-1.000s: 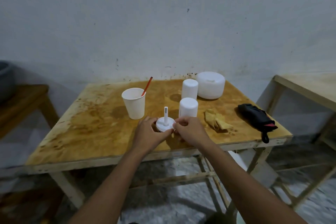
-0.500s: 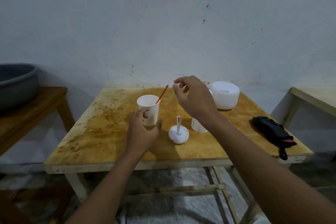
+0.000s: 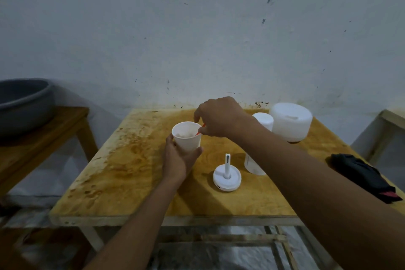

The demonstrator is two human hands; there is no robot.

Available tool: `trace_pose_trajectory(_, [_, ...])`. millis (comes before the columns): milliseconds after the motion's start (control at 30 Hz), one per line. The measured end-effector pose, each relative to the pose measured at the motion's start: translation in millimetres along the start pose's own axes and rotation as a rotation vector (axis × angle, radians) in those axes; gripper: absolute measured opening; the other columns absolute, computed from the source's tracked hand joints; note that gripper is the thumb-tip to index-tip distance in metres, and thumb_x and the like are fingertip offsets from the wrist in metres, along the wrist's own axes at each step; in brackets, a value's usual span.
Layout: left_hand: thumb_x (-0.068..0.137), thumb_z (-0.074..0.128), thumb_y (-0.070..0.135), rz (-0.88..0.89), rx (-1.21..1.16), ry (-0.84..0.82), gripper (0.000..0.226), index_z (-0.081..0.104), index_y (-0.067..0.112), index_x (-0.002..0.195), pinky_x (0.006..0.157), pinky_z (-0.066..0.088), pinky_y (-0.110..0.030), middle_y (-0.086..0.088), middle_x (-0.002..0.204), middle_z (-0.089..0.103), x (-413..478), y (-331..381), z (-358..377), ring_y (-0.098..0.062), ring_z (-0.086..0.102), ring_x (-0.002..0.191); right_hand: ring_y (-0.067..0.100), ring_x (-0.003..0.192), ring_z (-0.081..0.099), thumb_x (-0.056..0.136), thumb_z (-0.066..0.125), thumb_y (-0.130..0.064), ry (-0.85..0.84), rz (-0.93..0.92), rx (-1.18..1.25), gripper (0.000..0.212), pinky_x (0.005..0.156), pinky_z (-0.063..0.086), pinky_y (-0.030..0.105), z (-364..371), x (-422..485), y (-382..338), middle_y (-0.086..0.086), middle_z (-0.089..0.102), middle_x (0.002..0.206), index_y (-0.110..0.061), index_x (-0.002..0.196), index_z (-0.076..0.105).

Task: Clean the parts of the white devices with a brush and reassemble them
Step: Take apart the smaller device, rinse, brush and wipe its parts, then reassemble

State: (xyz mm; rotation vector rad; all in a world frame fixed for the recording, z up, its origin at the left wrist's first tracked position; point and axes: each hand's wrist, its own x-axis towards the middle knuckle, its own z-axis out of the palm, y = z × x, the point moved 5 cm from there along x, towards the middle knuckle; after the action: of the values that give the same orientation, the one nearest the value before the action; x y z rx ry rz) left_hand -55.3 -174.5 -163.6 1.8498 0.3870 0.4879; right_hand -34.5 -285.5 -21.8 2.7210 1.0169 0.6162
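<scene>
At right fingertips: brush [image 3: 201, 130], only a short orange bit of handle shows, pinched by right hand [image 3: 219, 118], thumb and forefinger curled on it.
brush axis: slanted, lower end down in cup [image 3: 186, 140], upper end up-right into the fingers; bristle end hidden.
cup pose: white, upright, mouth up, just under right fingertips.
left hand [image 3: 176, 161]: fingers wrapped round cup wall, thumb on its right side.
device base [image 3: 227, 178]: round, post upright, just right of left thumb, apart from cup.
near cylinder [image 3: 252, 167]: half hidden behind right forearm.
far cylinder [image 3: 264, 120]: behind right wrist.
dome [image 3: 291, 121]: beside far cylinder, by back edge.
table [image 3: 131, 171]: bare stained wood left of left fingers.
black bundle [image 3: 359, 174]: near right edge.
</scene>
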Motion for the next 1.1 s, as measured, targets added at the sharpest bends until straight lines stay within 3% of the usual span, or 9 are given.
trace_pose_trajectory(200, [0.076, 0.081, 0.028, 0.002, -0.009, 0.025, 0.087, 0.031, 0.015, 0.146, 0.095, 0.048, -0.038, -0.009, 0.146, 0.044, -3.4, 3.8, -0.3, -0.029, 0.046, 0.129, 0.016, 0.087, 0.067, 0.092, 0.067, -0.031, 0.023, -0.003, -0.008, 0.031, 0.067, 0.042, 0.023, 2.7, -0.9, 0.8, -0.001, 0.071, 0.109, -0.023, 0.122, 0.067])
trace_pose_trajectory(333, [0.078, 0.08, 0.028, 0.01, -0.002, 0.027, 0.084, 0.032, 0.015, 0.145, 0.095, 0.048, -0.037, -0.009, 0.145, 0.044, -4.9, 5.2, -0.6, -0.029, 0.046, 0.128, 0.015, 0.08, 0.067, 0.092, 0.067, -0.028, 0.014, 0.01, -0.038, 0.027, 0.071, 0.05, 0.024, 7.4, 0.4, -0.4, 0.0, 0.072, 0.103, -0.018, 0.117, 0.07])
trace_pose_trajectory(567, [0.077, 0.082, 0.028, 0.064, -0.012, 0.015, 0.083, 0.033, 0.018, 0.143, 0.082, 0.046, -0.026, -0.005, 0.139, 0.048, -4.3, 2.3, -2.4, -0.023, 0.049, 0.12, 0.013, 0.074, 0.065, 0.094, 0.065, -0.027, 0.032, 0.003, -0.088, 0.024, 0.064, 0.043, 0.023, 7.7, -4.3, -1.2, -0.001, 0.072, 0.096, -0.018, 0.115, 0.07])
trace_pose_trajectory(700, [0.076, 0.083, 0.028, 0.11, -0.012, 0.009, 0.083, 0.033, 0.021, 0.142, 0.076, 0.044, -0.022, -0.002, 0.137, 0.049, -5.4, 4.6, -3.1, -0.013, 0.046, 0.111, 0.011, 0.063, 0.056, 0.097, 0.055, -0.031, -0.003, 0.018, -0.092, 0.024, 0.061, 0.039, 0.025, 7.7, -11.3, 3.3, -0.002, 0.068, 0.085, -0.016, 0.109, 0.07])
trace_pose_trajectory(800, [0.076, 0.083, 0.026, 0.143, 0.01, 0.026, 0.084, 0.032, 0.022, 0.142, 0.082, 0.047, -0.025, -0.001, 0.137, 0.048, -1.0, 8.6, -2.3, -0.016, 0.048, 0.116, 0.007, 0.055, 0.048, 0.099, 0.047, -0.04, 0.003, 0.102, -0.037, 0.033, 0.055, 0.034, 0.024, 8.9, -8.9, 17.7, -0.005, 0.066, 0.078, -0.017, 0.102, 0.071])
trace_pose_trajectory(933, [0.073, 0.085, 0.028, 0.176, 0.099, 0.047, 0.088, 0.03, 0.025, 0.142, 0.092, 0.055, -0.04, 0.0, 0.136, 0.049, 16.7, 10.5, -1.1, -0.021, 0.049, 0.121, 0.012, 0.072, 0.062, 0.091, 0.052, -0.062, -0.012, 0.116, 0.062, 0.047, 0.065, 0.046, 0.025, 15.4, -1.2, 40.4, -0.006, 0.07, 0.086, -0.021, 0.104, 0.071])
trace_pose_trajectory(1100, [0.07, 0.087, 0.028, 0.215, 0.149, 0.031, 0.09, 0.032, 0.027, 0.142, 0.09, 0.055, -0.039, 0.002, 0.134, 0.05, 31.2, 21.4, -1.6, -0.017, 0.048, 0.119, 0.013, 0.079, 0.064, 0.093, 0.054, -0.057, -0.094, 0.095, 0.184, 0.043, 0.07, 0.05, 0.026, 20.5, 3.5, 57.4, -0.006, 0.072, 0.095, -0.023, 0.112, 0.072])
